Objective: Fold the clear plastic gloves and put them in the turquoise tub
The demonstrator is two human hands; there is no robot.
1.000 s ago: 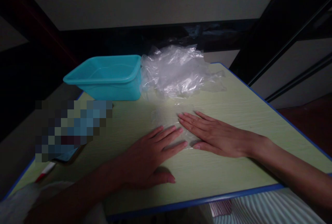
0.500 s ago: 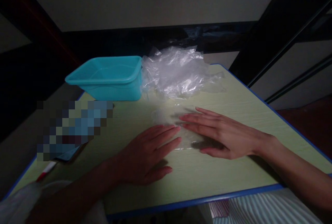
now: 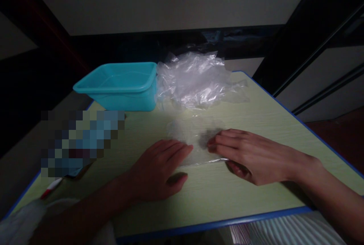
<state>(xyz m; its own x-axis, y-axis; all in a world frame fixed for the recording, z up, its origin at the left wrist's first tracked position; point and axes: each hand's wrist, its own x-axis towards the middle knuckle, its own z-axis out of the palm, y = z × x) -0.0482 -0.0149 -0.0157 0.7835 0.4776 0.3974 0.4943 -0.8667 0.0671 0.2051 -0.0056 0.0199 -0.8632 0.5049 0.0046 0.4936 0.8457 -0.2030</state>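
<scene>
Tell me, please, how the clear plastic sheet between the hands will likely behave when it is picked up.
The clear plastic sheet will probably be floppy, since it looks thin and wrinkled. It is likely light: the table shows through. Its glossy edge suggests it may slip.

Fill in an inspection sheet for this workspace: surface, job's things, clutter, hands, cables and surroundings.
Surface: pale wood-grain table with blue edging.
Job's things: clear plastic piece lying flat between the hands; heap of crumpled clear plastic behind it.
Clutter: turquoise tub left of the heap; pixelated item at the left, unidentifiable; red-and-white stick-shaped object nearer the wearer.
Hands: left hand spread, fingertips at the plastic piece; right hand has bent fingers over its right side, grip unclear.
Cables: nothing seen.
Surroundings: dim; grey panel behind the table, striped cloth below its near edge.
</scene>
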